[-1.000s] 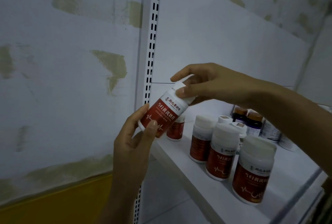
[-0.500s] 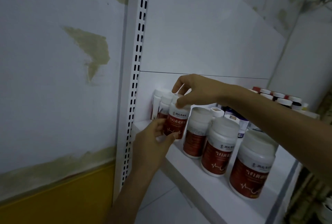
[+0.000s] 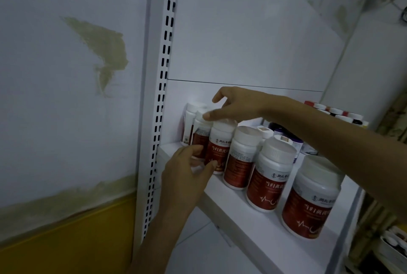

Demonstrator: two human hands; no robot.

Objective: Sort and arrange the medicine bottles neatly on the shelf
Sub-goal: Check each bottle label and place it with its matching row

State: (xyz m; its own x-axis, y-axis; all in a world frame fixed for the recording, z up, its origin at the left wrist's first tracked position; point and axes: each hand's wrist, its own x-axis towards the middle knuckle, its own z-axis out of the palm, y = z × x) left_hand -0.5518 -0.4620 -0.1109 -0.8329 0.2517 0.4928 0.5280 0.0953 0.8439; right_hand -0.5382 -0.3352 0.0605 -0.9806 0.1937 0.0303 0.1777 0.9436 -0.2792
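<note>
A white shelf (image 3: 235, 196) carries a diagonal row of white-capped, red-labelled medicine bottles. The leftmost front bottle (image 3: 219, 146) stands upright on the shelf. My right hand (image 3: 236, 106) hovers over its cap with loose fingers and the thumb stretched left, touching the top. Fingertips of my left hand (image 3: 187, 170) touch that bottle's lower label. Two similar bottles (image 3: 199, 136) stand behind it against the back panel. Three more red-labelled bottles (image 3: 269, 177) line up to the right toward the shelf's front.
A slotted white upright (image 3: 163, 89) borders the shelf on the left, beside a patchy wall with a yellow band (image 3: 66, 240). Dark bottles (image 3: 284, 131) and several red- and white-capped ones (image 3: 337, 113) stand at the back right. My right forearm crosses above the row.
The bottle I held tilted in the air with both hands now stands on the shelf at the row's left end. Both hands have loosened around it.
</note>
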